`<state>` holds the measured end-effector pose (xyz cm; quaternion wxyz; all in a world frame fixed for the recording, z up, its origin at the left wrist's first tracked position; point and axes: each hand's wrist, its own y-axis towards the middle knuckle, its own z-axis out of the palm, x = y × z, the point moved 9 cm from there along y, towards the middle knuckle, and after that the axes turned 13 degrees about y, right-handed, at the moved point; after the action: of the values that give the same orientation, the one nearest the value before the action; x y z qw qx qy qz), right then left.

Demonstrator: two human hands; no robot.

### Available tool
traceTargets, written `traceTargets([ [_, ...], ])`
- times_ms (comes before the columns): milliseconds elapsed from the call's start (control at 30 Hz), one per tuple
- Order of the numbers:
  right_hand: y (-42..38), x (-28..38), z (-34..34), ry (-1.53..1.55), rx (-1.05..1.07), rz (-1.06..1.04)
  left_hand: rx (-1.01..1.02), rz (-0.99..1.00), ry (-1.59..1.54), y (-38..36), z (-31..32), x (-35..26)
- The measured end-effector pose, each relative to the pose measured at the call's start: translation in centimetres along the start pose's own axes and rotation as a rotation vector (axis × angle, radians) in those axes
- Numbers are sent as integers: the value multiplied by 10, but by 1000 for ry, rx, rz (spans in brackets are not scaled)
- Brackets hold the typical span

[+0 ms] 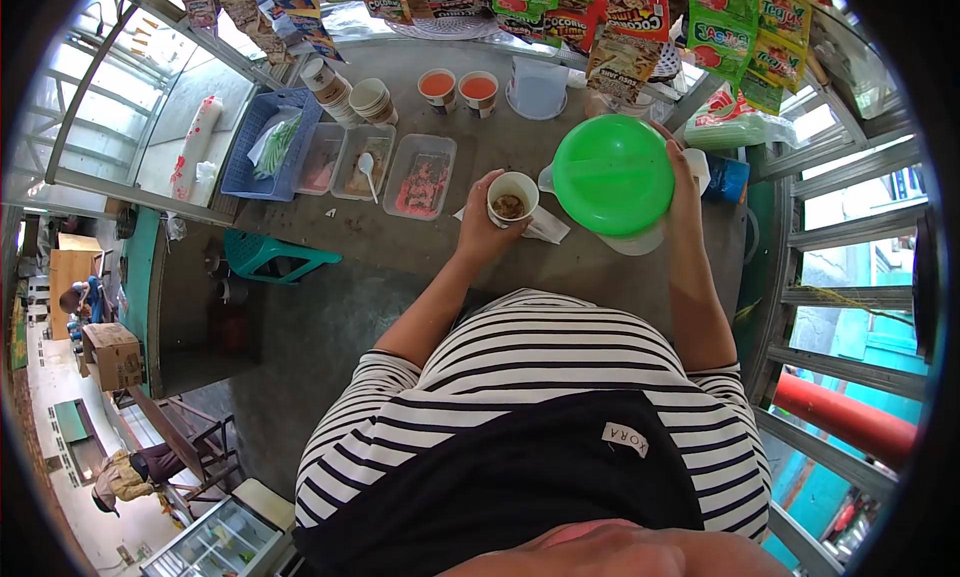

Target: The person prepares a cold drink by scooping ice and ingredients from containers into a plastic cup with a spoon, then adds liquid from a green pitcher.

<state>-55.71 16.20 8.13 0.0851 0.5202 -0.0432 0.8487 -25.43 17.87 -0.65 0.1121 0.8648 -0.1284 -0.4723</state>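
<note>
My left hand [484,229] is closed round a paper cup [513,185], with brown contents at its bottom. Just to the right, a clear plastic pitcher with a round green lid [613,172] has its small spout close to the cup's rim. My right hand [683,182] grips the pitcher's right side, its fingers partly hidden. A white paper or wrapper [546,227] lies beside the cup. Left of the cup is a clear tub [448,153] with pink pieces. Another tub [352,188] holds a white spoon [368,173].
Two cups of orange-red drink [437,89] stand at the back beside a clear bucket [537,89]. Stacked paper cups [372,102] and a blue basket [235,167] are to the left. Drink sachets [635,12] hang above. A teal stool [270,257] sits below the counter [400,239].
</note>
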Motion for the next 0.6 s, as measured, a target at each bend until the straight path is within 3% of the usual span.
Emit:
traceTargets([
  [367, -8, 4, 22, -44, -15, 14, 19, -16, 25, -10, -5, -8],
  [600, -12, -2, 42, -149, 88, -10, 1, -14, 25, -15, -13, -9],
])
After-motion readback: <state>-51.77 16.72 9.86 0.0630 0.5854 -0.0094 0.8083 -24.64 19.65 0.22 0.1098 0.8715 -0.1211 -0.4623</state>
